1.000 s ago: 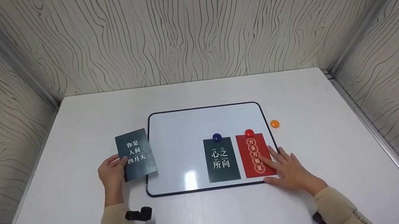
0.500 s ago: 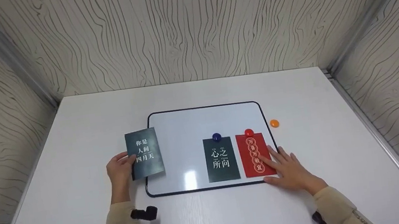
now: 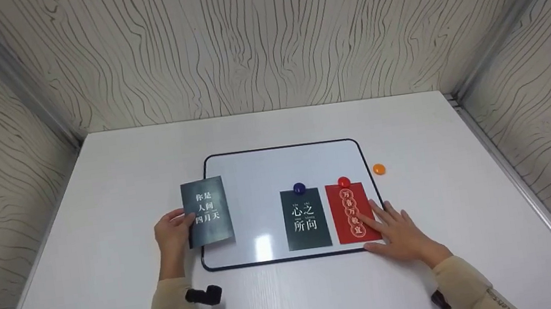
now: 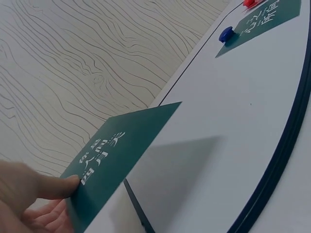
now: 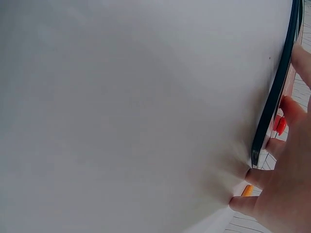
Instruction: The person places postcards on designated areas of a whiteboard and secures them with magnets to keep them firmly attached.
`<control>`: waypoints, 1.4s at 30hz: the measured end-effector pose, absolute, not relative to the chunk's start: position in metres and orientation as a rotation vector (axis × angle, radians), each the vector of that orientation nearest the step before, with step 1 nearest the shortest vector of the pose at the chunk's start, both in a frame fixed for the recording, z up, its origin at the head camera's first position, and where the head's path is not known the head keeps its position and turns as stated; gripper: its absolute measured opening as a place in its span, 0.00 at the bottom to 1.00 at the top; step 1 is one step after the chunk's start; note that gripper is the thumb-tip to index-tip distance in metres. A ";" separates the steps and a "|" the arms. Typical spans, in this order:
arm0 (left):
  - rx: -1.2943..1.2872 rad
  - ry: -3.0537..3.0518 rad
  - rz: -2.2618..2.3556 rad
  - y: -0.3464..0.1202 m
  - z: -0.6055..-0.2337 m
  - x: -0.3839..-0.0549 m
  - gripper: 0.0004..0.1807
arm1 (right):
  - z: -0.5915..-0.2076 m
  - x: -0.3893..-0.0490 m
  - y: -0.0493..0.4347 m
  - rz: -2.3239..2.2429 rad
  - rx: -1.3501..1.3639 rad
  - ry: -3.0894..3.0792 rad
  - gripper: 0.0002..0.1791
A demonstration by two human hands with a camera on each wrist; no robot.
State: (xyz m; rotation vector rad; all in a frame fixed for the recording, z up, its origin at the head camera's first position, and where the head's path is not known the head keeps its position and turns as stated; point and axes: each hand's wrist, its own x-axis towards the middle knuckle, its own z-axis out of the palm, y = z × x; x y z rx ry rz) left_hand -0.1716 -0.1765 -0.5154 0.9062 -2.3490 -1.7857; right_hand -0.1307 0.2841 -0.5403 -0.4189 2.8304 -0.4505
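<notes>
My left hand (image 3: 171, 234) pinches a dark green card (image 3: 211, 232) with white characters by its left edge, thumb on top. In the left wrist view that card (image 4: 126, 141) is tilted above the whiteboard (image 4: 209, 97) and casts a shadow on it. My right hand (image 3: 398, 234) lies spread at the board's lower right corner, with fingertips touching the red card (image 3: 339, 215) and the table. A red magnet (image 3: 344, 182) sits at the red card's top edge. Beside it, a second dark green card (image 3: 308, 238) lies on the board with a blue magnet (image 3: 299, 188) at its top.
An orange magnet (image 3: 379, 169) lies on the white table (image 3: 121, 159), just right of the whiteboard (image 3: 252, 179). The board has a thin dark frame. Wood-patterned panels (image 3: 239, 42) stand behind and on both sides of the table.
My left hand has moved right, bringing the green card farther over the board's left edge. The right hand, the other cards and the magnets stay where they were.
</notes>
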 end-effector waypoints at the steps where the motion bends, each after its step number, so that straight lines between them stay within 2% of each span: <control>1: 0.902 -2.354 -1.787 -0.176 -0.516 -0.172 0.19 | -0.540 -0.131 0.284 -0.450 -0.418 2.830 0.41; 42: 0.742 -2.472 -1.781 -0.142 -0.528 -0.171 0.16 | -0.539 -0.130 0.284 -0.436 -0.420 2.832 0.42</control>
